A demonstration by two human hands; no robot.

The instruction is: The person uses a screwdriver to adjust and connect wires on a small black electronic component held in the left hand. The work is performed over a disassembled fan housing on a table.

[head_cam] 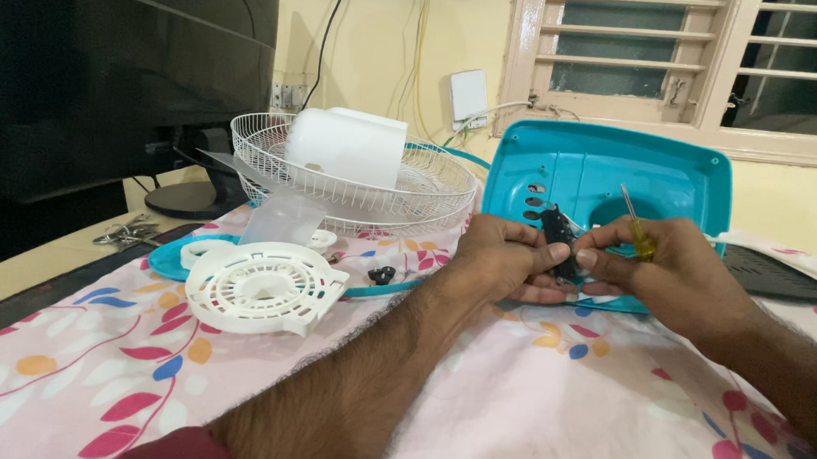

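Head view of a work surface covered by a pink floral cloth point(549, 408). At far left stands a dark monitor point(121, 61) on a round foot. Behind the hands, a turquoise plastic housing point(610, 180) leans upright against the wall below a shuttered window point(684, 57); it shows a row of slots and a round opening. Left of it, a white wire fan guard point(363, 194) lies flat with a white cylindrical cover point(347, 145) resting in it. In front of the guard lies a translucent fan blade point(282, 217), and nearer the camera a white vented round cover point(263, 287) sits partly on a turquoise ring point(165, 264). A small black part point(382, 274) lies on the cloth just beside that ring.

The 2 hands meet at centre, in front of the turquoise housing. The left hand point(501, 259) has its fingers curled closed around a black component point(559, 234), thumb pressed on its front. The right hand point(661, 273) pinches the same component from the other side, thumb tip touching it, while its remaining fingers are folded around a yellow-handled screwdriver point(637, 229), whose shaft points up and to the left. The black component sits between the 2 thumbs, above the cloth and just in front of the housing's lower edge.
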